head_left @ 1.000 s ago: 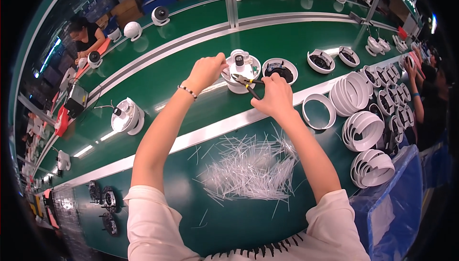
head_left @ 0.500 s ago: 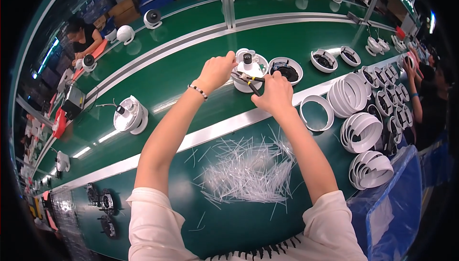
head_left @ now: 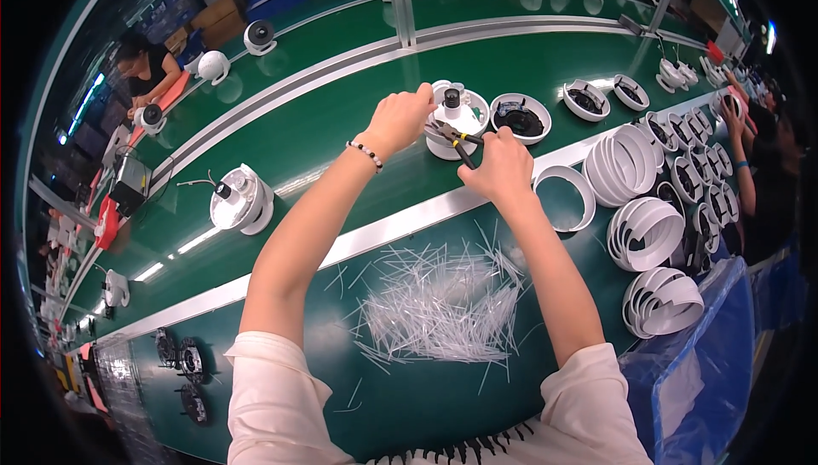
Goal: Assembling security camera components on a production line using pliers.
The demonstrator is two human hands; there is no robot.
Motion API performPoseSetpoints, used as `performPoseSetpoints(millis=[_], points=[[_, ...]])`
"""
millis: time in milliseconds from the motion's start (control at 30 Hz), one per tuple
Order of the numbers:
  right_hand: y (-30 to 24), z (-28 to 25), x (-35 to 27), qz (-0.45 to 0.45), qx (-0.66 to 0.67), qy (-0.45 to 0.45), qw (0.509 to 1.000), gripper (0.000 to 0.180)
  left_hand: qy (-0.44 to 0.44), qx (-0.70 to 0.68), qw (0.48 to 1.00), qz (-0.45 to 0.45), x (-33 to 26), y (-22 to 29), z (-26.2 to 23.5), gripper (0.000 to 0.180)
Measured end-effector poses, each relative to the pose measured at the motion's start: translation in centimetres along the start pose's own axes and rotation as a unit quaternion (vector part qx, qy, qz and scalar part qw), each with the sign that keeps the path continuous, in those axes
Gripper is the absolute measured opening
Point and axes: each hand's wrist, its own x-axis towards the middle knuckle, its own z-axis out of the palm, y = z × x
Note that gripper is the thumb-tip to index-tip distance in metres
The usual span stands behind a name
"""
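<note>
The white plastic housing (head_left: 469,119) stands on the green desk (head_left: 349,86), a rounded bowl with its open side up, showing a pale interior with a black cylinder (head_left: 452,97) mounted upright in it and a white lower part below the near rim. The small pliers (head_left: 452,133), grey metal at the head with two black handles marked in yellow, are held in the right hand's fingers (head_left: 496,151) at the housing's near side; their jaws point leftward and slightly away, the handles spread apart, and whether the tips touch the housing cannot be told.
</note>
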Motion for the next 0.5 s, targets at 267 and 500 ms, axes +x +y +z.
performPoseSetpoints(millis=[267,500], points=[[0.2,0.5,0.6,0.025,0.011,-0.083,0.996,0.035,0.060,-0.003,0.998,-0.019,0.0,-0.1,-0.8,0.015],[2.1,-3.0,-0.5,0.018,0.223,0.157,0.962,0.033,0.173,-0.251,0.944,0.128,-8.5,7.1,-3.0,0.010]])
